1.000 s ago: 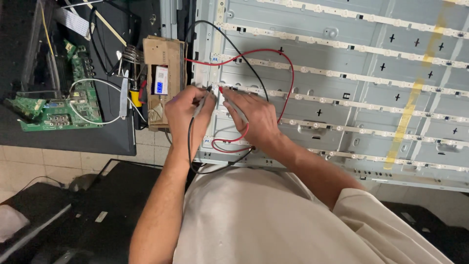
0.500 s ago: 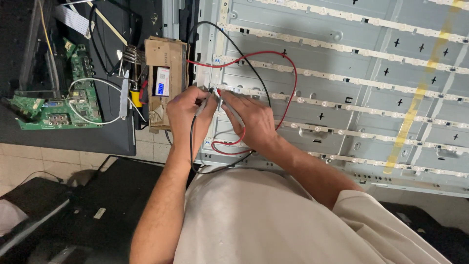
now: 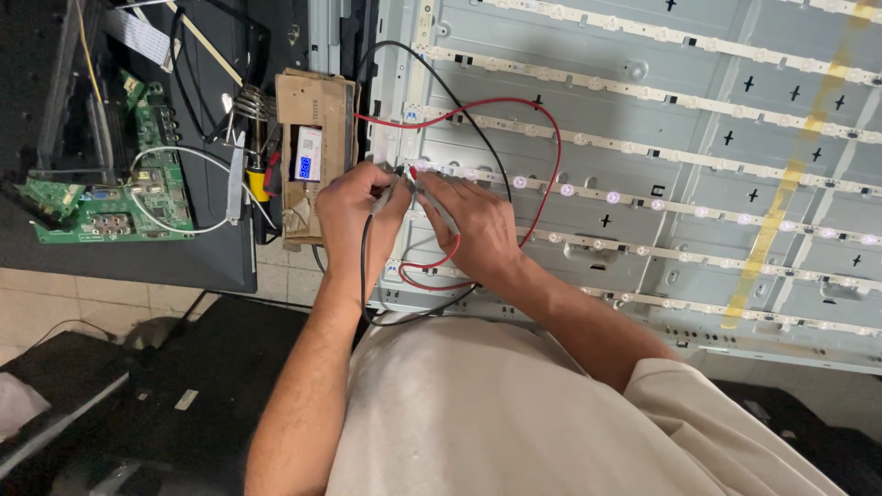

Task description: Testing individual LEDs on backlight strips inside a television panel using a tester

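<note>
While I lean over the grey metal back panel (image 3: 643, 138), both my hands meet at the near end of one white LED strip (image 3: 588, 193). My left hand (image 3: 354, 211) is curled around a thin probe with the black lead (image 3: 366, 276), fingers closed on it, its tip pressed down by the strip's end. My right hand (image 3: 473, 230) is closed likewise on the probe with the red lead (image 3: 547, 138), the tip touching the strip just beside the other one. Along this strip several small lenses glow faintly violet; the neighbouring strips look dark. The red lead loops up across the panel and back toward a cardboard box (image 3: 312, 147) standing just beside the panel's edge, left of my left hand; a small meter with a blue lit display (image 3: 307, 156) sits on it. The black lead runs up in an arc over the panel and also hangs in a loop below my wrists. Further left, well apart, a green circuit board (image 3: 110, 207) lies on a dark surface with white wires over it.
</note>
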